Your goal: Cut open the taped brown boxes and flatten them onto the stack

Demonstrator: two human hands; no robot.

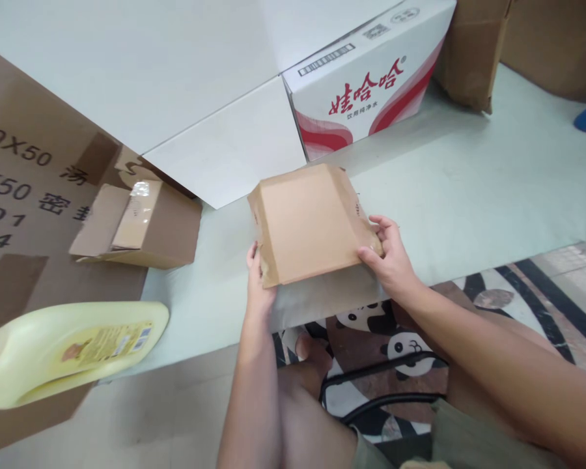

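As both hands clasp a small brown cardboard box [312, 221] at the desk's [493, 189] near edge, left hand [258, 280] gripping its left corner, right hand [388, 257] its right; held half off the edge, it could tip floorward should either grip loosen.

1. Looking like a home packing spot: person is sitting at a pale table [493, 189], panda rug [400, 342] showing lower centre.
2. Brown cartons [473, 52] are crowding upper right, bottled-water case [371, 78] top centre.
3. Flattened shipping cardboard [24, 215] is lying at left.
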